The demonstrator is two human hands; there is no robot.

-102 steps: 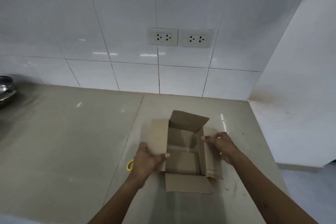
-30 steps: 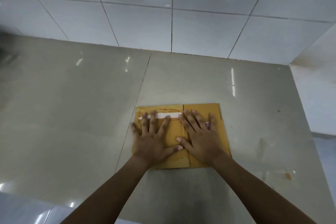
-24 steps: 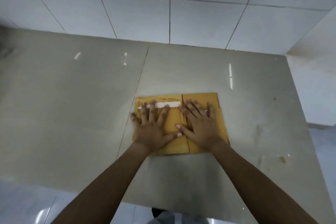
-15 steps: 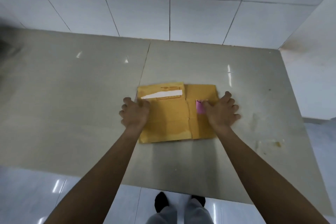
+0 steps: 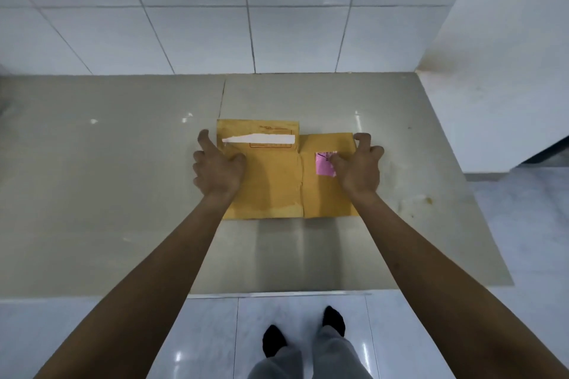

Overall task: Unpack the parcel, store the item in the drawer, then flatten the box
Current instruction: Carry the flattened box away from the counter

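The yellow-brown cardboard box (image 5: 277, 184) lies pressed flat on the grey counter (image 5: 107, 181). A torn white strip (image 5: 258, 139) runs across its upper left panel, and a pink sticker (image 5: 322, 164) sits on the right panel. My left hand (image 5: 217, 169) curls over the box's left edge with the thumb on top. My right hand (image 5: 360, 168) curls over the right edge, its thumb resting on the pink sticker. No unpacked item or drawer is in view.
White wall tiles (image 5: 215, 24) rise behind the counter and a white side panel (image 5: 498, 71) closes it on the right. A small yellowish stain (image 5: 428, 200) marks the counter's right part. The counter's front edge (image 5: 277, 294) is near, with my feet (image 5: 274, 344) on the floor below.
The open box has been collapsed flat. My hands went from pressing palms-down on its middle to its left and right edges, fingers curled around them. The view tilted down and back.
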